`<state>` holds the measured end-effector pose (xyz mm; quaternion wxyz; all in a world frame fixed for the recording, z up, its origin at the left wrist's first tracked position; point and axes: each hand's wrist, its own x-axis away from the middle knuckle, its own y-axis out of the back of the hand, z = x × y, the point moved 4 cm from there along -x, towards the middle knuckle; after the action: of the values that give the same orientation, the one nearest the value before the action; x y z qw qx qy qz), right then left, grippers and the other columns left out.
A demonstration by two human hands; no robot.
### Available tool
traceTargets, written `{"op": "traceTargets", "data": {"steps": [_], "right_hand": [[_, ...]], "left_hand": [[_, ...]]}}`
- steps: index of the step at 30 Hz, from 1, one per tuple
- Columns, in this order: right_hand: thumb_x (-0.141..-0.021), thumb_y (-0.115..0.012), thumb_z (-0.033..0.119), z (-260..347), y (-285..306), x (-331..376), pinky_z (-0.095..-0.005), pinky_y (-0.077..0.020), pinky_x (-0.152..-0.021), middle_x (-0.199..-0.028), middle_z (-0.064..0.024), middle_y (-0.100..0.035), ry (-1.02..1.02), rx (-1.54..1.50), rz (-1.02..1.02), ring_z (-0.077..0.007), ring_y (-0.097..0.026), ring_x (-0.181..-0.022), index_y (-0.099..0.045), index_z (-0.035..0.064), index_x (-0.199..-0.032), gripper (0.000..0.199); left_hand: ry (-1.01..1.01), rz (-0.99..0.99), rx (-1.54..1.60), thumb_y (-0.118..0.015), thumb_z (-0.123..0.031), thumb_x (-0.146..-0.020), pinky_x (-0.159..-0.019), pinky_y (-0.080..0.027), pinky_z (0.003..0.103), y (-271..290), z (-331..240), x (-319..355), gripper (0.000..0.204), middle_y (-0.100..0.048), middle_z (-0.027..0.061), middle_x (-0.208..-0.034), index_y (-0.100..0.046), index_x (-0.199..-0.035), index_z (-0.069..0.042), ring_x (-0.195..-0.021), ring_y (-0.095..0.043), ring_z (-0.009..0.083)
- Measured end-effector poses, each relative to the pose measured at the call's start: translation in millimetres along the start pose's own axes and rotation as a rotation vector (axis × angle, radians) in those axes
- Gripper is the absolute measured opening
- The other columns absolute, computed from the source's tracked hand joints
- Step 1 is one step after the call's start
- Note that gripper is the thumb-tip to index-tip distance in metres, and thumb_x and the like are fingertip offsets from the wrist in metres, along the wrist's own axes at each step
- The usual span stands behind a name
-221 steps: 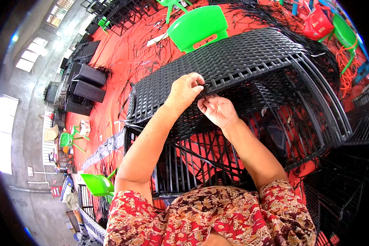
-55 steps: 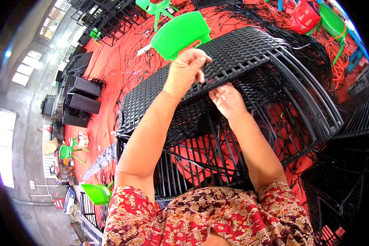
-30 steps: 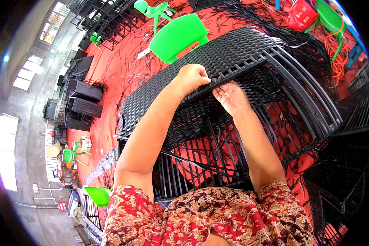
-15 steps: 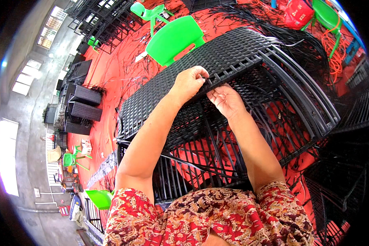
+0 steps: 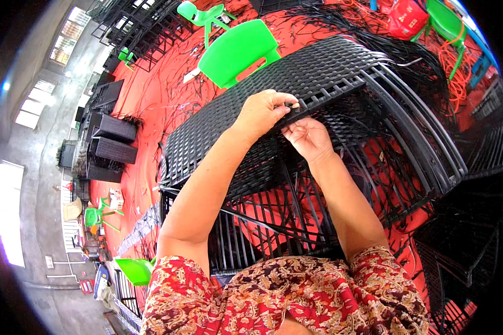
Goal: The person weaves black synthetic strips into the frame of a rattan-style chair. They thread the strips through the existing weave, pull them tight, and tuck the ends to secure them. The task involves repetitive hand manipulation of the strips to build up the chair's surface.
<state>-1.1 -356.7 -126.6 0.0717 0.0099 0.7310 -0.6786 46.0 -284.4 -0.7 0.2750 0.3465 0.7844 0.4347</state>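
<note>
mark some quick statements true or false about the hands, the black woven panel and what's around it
1. The left hand is at the near edge of the black woven panel. True.
2. Both hands lie flat on top of the panel. False: the right hand is below its near edge, fingers curled.
3. A green chair stands just beyond the panel. True.
4. The floor covering is blue. False: it is red.
5. A red bag is at the upper right. True.
</note>
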Motion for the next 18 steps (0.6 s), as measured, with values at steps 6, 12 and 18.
{"op": "traceTargets", "data": {"steps": [6, 12, 18], "right_hand": [[-0.075, -0.051, -0.004, -1, -5, 6, -0.0357, -0.0419, -0.087, -0.099, -0.0062, -0.060, 0.127, 0.083, -0.249, -0.0205, -0.056, -0.095, -0.057, 0.0049, -0.096, 0.024], [-0.072, -0.053, -0.007, 4, -2, 8, -0.0371, -0.0435, -0.088, -0.097, -0.0072, -0.060, 0.165, 0.111, -0.166, -0.0219, -0.056, -0.093, -0.056, 0.0035, -0.095, 0.025], [-0.077, -0.050, 0.001, 18, -14, 11, -0.0419, -0.0402, -0.095, -0.099, -0.0130, -0.061, 0.165, 0.222, -0.148, -0.0250, -0.056, -0.098, -0.056, -0.0027, -0.094, 0.018]], "left_hand": [[-0.016, 0.015, -0.123, -0.061, -0.015, -0.076, -0.070, -0.046, 0.031, -1, -9, -8, 0.022, -0.061, 0.0074, -0.081, -0.066, -0.097, -0.014, -0.077, -0.058, 0.0220], [-0.045, 0.034, -0.204, -0.063, -0.018, -0.074, -0.068, -0.046, 0.033, -3, -9, -7, 0.021, -0.060, 0.0075, -0.079, -0.067, -0.095, -0.017, -0.076, -0.058, 0.0247], [0.024, -0.114, 0.036, -0.062, -0.014, -0.076, -0.072, -0.047, 0.032, -11, 2, 1, 0.013, -0.061, 0.0090, -0.082, -0.065, -0.088, -0.008, -0.080, -0.060, 0.0232]]}}
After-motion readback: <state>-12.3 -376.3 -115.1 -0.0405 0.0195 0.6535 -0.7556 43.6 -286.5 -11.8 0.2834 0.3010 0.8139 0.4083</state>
